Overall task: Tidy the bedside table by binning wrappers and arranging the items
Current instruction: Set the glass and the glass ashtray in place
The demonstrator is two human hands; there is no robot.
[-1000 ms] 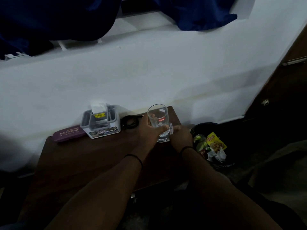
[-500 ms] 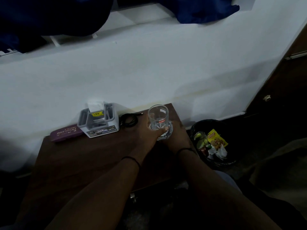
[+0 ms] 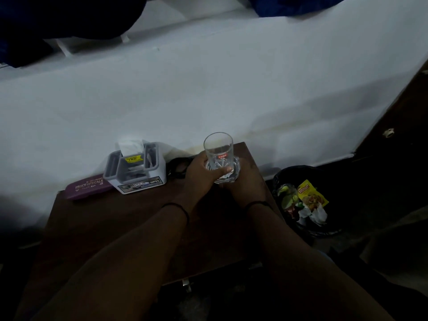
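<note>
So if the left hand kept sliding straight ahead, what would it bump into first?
The left hand already holds the glass, so the glass leads. Straight ahead there looks to be only a short bare strip of table, then the white wall. Depth is hard to judge in this dim view.

Bare table (image 3: 111, 218) front; organiser (image 3: 135, 169) and glass (image 3: 218, 151) crowd the back.

The organiser (image 3: 135, 169) stands at the back of the table (image 3: 111, 228), with the spectacle case (image 3: 89, 185) touching its left and the cable (image 3: 178, 167) on its right. The glass (image 3: 218, 150) stands right of the cable, and the bin (image 3: 289, 174) holding wrappers (image 3: 311, 196) sits right of the table.
</note>
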